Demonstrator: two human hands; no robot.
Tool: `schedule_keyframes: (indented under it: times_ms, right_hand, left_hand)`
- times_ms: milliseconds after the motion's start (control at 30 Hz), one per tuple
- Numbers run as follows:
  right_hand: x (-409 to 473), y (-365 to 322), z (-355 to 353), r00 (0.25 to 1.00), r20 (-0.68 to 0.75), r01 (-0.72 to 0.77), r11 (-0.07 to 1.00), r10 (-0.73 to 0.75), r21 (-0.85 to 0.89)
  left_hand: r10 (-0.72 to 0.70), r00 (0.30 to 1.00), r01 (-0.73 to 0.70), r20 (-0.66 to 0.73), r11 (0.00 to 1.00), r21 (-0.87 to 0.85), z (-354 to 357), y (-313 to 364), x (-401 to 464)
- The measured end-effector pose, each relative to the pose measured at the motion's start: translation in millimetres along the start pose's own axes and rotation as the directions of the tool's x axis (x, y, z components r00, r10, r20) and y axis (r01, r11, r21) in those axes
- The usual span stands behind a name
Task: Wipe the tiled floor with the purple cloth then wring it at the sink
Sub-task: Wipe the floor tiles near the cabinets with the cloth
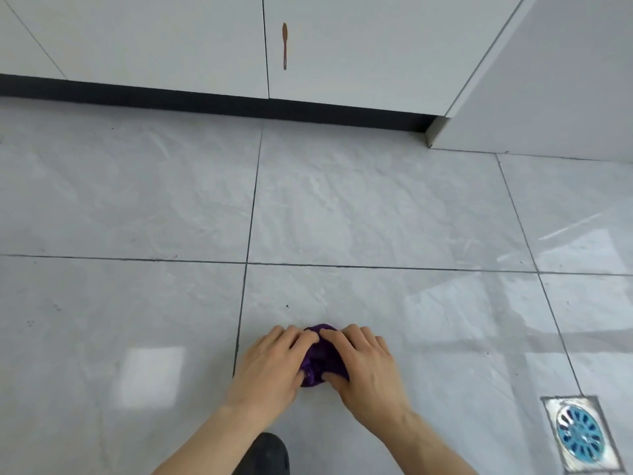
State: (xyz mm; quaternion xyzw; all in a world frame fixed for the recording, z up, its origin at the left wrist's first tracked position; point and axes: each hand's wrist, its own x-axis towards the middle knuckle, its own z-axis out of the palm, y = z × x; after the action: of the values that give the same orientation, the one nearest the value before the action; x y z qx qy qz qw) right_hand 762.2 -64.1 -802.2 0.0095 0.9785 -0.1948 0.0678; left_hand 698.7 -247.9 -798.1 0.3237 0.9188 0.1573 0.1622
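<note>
A dark knee point(265, 452) is showing at the bottom edge, and just beyond it both hands are pressing down on the purple cloth point(320, 363), which is lying bunched into a small wad on the tiled floor point(394, 214), right of a grout line. The left hand point(270, 366) is covering the wad's left side and the right hand point(364, 366) its right, fingers loosely curled over it and nearly meeting on top, thumbs tucked against its near edge; the grip is closing round the cloth but not lifting it. This looks like the wiping step, or the cloth being gathered. Off to the right a floor drain point(580, 435) is sitting in its tile. Farther away, white cabinet doors point(171, 46) are standing above a dark plinth. No sink is showing, so wringing will call for rising and carrying the wad there.
</note>
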Motion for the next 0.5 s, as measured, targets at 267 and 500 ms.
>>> schedule_keyframes:
  times_ms: [267,500]
  right_hand:
    - [7.3,-20.2,5.6,0.978,-0.186,-0.052,0.978,0.090,0.200]
    - [13.3,-54.8,25.9,0.983,-0.134,-0.110,0.986,0.127,0.125]
  left_hand:
    - [-0.081,0.988,0.051,-0.132,0.976,-0.211,-21.7,-15.0,-4.2]
    - [-0.281,0.939,0.291,-0.199,0.956,0.027,-4.0,-78.3,7.0]
